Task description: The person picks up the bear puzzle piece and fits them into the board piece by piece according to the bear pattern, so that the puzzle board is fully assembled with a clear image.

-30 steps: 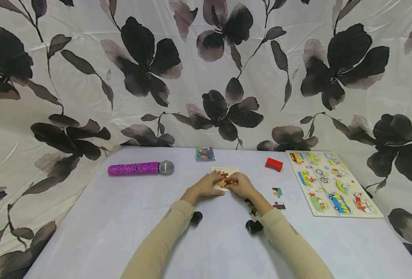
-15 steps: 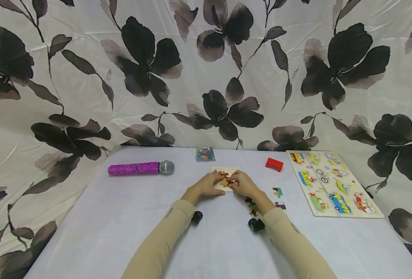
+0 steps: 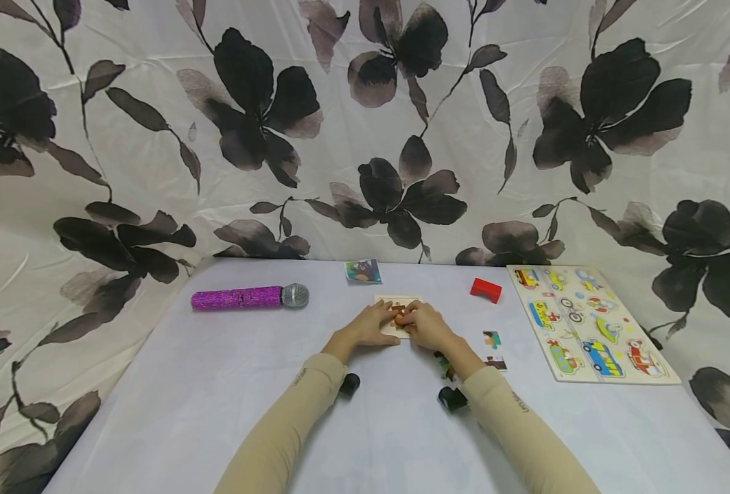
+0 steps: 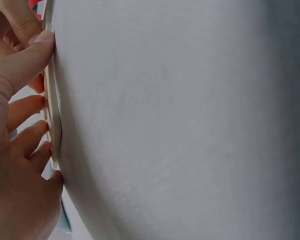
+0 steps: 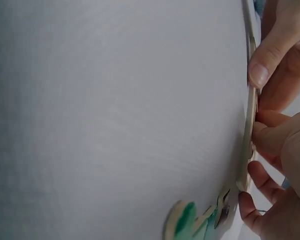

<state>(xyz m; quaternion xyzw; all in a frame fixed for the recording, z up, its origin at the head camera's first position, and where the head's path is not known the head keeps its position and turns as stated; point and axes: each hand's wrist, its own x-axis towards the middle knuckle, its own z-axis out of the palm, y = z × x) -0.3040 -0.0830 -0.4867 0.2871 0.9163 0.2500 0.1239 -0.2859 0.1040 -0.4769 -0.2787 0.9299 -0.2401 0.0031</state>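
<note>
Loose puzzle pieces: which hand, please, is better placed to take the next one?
Probably the right hand, once it is free: the loose pieces lie on its side. The left hand rests on the puzzle board, farther from them.

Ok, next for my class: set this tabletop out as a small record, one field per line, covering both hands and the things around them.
Surface: white-covered table
Left hand: on a small board, thumb at its near edge
Right hand: at an orange-brown piece on that board; grip unclear
Loose pieces: either side of the right wrist, some partly hidden
Left side: purple microphone, silver head facing right
Far edge: picture card
Right side: red block, large picture board
</note>
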